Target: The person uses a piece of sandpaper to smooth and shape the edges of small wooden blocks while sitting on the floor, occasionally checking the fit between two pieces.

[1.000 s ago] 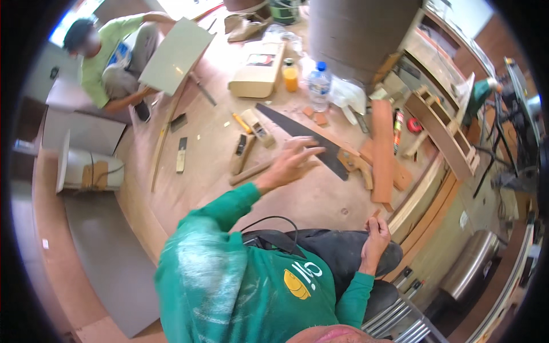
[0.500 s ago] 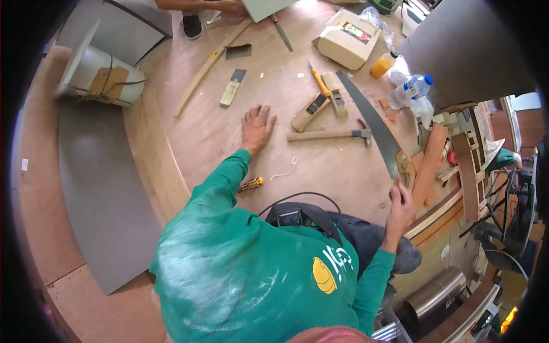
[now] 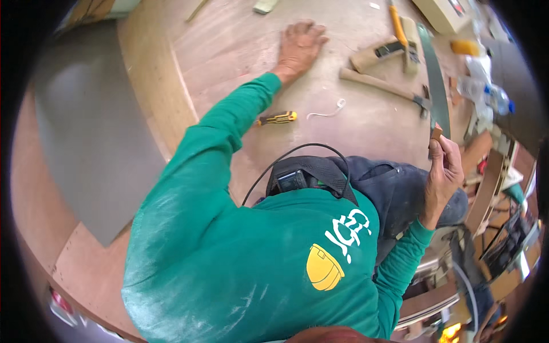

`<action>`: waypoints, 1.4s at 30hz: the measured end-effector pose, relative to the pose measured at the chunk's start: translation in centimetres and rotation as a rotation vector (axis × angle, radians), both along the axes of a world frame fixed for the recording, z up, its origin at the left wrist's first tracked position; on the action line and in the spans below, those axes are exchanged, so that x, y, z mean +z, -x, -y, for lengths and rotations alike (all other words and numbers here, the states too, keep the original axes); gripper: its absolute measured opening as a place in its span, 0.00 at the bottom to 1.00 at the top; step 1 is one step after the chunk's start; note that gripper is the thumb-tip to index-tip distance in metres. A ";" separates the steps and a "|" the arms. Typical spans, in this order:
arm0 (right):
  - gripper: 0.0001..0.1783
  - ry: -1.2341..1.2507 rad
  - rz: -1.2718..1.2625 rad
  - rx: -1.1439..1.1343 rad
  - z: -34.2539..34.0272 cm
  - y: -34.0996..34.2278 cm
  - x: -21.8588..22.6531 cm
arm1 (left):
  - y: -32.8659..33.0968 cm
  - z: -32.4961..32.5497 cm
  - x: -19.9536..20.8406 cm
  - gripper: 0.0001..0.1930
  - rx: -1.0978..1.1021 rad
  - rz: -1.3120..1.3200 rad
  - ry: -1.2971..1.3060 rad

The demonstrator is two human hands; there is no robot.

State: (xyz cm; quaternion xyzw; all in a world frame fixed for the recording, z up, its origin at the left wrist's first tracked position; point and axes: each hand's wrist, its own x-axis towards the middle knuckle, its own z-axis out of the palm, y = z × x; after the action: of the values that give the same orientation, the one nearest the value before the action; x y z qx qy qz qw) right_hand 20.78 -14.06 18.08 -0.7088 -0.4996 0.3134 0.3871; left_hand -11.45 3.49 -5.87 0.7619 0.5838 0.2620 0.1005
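My left hand [image 3: 300,50] lies flat on the wooden board [image 3: 229,51] with its fingers stretched out, holding nothing. At the right, my right hand [image 3: 445,174] is closed on the wooden handle of a handsaw [image 3: 436,80]; the fingers hide part of the handle. The saw's long blade points away from me. Beside the blade lies a hammer [image 3: 383,86], its head close to the saw. Two wooden hand planes [image 3: 374,54] and an orange-handled tool [image 3: 397,23] sit beyond the hammer. Nearer me are a yellow-and-black screwdriver [image 3: 277,118] and a short white cord [image 3: 327,111].
A grey sheet [image 3: 94,126] lies at the left beside a pale wooden strip [image 3: 151,74]. At the right are a plastic bottle with a blue cap [image 3: 498,100], an orange bottle [image 3: 466,47] and stacked wood pieces [image 3: 486,194]. A cardboard box [image 3: 443,14] stands at the far right.
The whole view has shifted, so the board's far part has left the picture. My right hand's fingers have closed around the saw handle, which now shows narrower. My left hand stays flat.
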 end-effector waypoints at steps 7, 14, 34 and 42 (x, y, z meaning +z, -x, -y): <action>0.09 -0.090 0.250 0.251 -8.9 5.8 -3.6 | -0.4 0.0 0.7 0.15 0.042 0.068 -0.019; 0.12 -0.232 0.273 0.284 -9.0 8.8 -4.1 | 0.3 0.2 2.5 0.15 0.048 0.082 0.073; 0.08 -0.179 0.110 -0.233 2.4 -1.6 -4.4 | -1.1 -0.1 1.3 0.15 0.001 -0.008 -0.059; 0.06 -0.184 -0.022 -0.292 6.8 -3.0 -4.1 | 2.9 1.3 0.6 0.16 0.337 0.493 0.133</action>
State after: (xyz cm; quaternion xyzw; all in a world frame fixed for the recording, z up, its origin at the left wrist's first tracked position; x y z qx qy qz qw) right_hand 23.78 -20.81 13.98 -0.7319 -0.4138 0.2144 0.4970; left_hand -14.40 2.20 -5.30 0.5596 0.6758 0.4130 0.2441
